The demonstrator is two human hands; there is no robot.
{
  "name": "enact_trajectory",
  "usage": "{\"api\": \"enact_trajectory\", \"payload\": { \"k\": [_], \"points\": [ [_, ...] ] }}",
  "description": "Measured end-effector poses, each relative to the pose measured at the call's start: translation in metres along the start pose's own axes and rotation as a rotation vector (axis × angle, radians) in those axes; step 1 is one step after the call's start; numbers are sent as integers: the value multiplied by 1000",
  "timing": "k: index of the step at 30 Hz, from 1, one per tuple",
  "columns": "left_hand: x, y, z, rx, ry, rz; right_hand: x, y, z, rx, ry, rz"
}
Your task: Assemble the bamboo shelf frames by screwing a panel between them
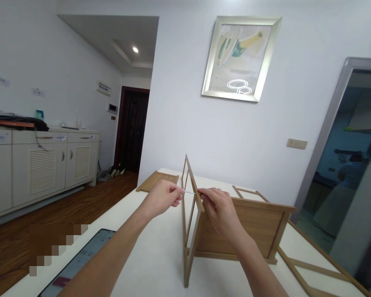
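An open wooden frame [191, 243] stands upright on its edge on the white table, meeting a brown wooden panel [253, 227] to its right. My left hand [163, 196] is closed, pinching a thin metal rod [189, 192] that looks like a hex key; its far end reaches the frame's near upright. On the other side of that upright, my right hand [218, 204] is closed on the frame where it joins the panel's top edge. The right fingertips partly cover the joint, so the fastener there is hidden.
A flat wooden panel [156, 180] lies at the table's back left. More wooden frames [315, 268] lie at the right, another [249, 194] behind the standing panel. A phone [80, 262] rests at the table's left edge. A person [343, 185] is beyond the right doorway.
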State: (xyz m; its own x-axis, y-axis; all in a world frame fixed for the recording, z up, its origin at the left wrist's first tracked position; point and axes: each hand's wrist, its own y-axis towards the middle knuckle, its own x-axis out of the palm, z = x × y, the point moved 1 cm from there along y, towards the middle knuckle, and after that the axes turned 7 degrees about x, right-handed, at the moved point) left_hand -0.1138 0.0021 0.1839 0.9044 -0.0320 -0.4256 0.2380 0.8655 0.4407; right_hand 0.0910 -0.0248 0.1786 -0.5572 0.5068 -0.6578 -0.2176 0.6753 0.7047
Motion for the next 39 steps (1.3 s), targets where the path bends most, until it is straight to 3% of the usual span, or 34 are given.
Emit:
{"api": "enact_trajectory", "payload": {
  "k": [5, 14, 22, 29, 34, 39],
  "points": [
    [1, -4, 6, 258, 421, 134, 1, -1, 0, 0, -7, 1],
    [3, -5, 8, 167, 354, 152, 1, -1, -1, -3, -7, 9],
    [9, 1, -1, 16, 15, 89, 2, -1, 0, -5, -4, 7],
    [-3, 1, -5, 126, 82, -98, 2, 0, 1, -14, -4, 12],
    [-2, 0, -2, 239, 274, 51, 2, -1, 1, -15, -24, 9],
    [-1, -1, -2, 307, 318, 77, 1, -1, 0, -14, -27, 14]
  ]
}}
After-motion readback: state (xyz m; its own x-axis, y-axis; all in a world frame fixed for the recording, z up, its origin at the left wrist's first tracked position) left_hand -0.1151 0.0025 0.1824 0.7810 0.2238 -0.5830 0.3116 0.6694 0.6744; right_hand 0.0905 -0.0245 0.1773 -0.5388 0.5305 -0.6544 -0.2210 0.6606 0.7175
